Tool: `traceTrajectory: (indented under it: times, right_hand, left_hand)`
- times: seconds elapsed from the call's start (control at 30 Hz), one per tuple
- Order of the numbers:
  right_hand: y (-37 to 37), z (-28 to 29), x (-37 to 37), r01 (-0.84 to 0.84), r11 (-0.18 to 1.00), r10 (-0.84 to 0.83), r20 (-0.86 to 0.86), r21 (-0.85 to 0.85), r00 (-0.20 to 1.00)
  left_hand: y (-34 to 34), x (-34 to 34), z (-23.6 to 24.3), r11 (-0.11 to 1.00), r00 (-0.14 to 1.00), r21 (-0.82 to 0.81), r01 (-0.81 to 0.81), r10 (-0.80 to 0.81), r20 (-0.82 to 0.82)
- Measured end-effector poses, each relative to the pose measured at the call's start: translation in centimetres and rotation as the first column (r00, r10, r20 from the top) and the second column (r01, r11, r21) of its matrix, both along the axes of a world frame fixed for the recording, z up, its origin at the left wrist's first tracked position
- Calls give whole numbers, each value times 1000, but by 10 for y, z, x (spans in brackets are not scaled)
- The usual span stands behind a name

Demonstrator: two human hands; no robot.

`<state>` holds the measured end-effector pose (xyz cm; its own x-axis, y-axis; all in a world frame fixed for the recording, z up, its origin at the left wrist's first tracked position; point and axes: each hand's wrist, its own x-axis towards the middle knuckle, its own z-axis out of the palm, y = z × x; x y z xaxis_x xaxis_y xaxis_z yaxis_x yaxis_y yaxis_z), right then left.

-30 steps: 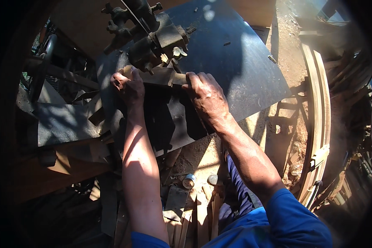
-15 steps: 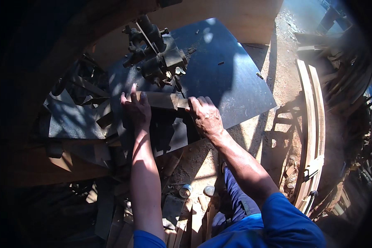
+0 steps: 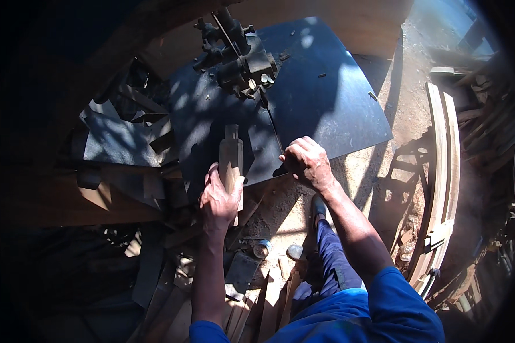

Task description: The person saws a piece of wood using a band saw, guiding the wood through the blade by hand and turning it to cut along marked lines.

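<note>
My left hand [image 3: 217, 197] is closed round a wooden block [image 3: 230, 163] with a narrower stepped tongue at its far end. The block points away from me over the near left part of a dark metal saw table [image 3: 337, 120]. To its right, my right hand [image 3: 308, 163] is curled at the table's near edge, by the end of the slot [image 3: 274, 131]. Whatever its fingers may hold is hidden. Beyond both hands stands the blade guide [image 3: 249, 66] of what looks like a band saw, with its thin blade running down to the table.
Small wood chips [image 3: 321, 75] lie on the table. Long curved wooden strips [image 3: 440, 171] stand on the right, near piled scrap wood [image 3: 486, 114]. A grey sheet [image 3: 117, 143] with offcuts is on the left. Boards [image 3: 272, 303] and two small round containers [image 3: 262, 248] lie by my feet.
The block has left the blade area, turned from crosswise to pointing away, and come nearer in my left hand. My right hand has released its end and moved to the table's near edge.
</note>
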<state>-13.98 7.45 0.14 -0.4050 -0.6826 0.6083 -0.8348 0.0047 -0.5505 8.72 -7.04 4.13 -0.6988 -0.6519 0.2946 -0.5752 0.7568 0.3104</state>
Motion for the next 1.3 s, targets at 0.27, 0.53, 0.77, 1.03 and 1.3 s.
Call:
traceTrajectory:
  times: [0.27, 0.53, 0.77, 1.03, 1.3]
  right_hand:
    - [31, 16, 28, -135, 986, 142, -70, 101, 987]
    - [12, 1, 16, 69, 992, -62, -66, 109, 996]
    - [-27, 11, -3, 105, 970, -101, -29, 219, 994]
    - [-58, 7, -26, 126, 970, -116, -61, 210, 991]
    - [-63, 8, -32, 171, 959, -153, -97, 224, 983]
  left_hand:
    - [-7, -66, -22, 932, 941, 309, -192, 264, -213]
    - [-77, -103, -46, 931, 894, 7, -365, 352, -278]
    - [-149, -133, -81, 900, 963, -373, -226, 150, -222]
    - [-162, -161, -73, 923, 911, -212, -321, 239, -337]
    - [-172, -180, -83, 915, 916, -266, -302, 202, -346]
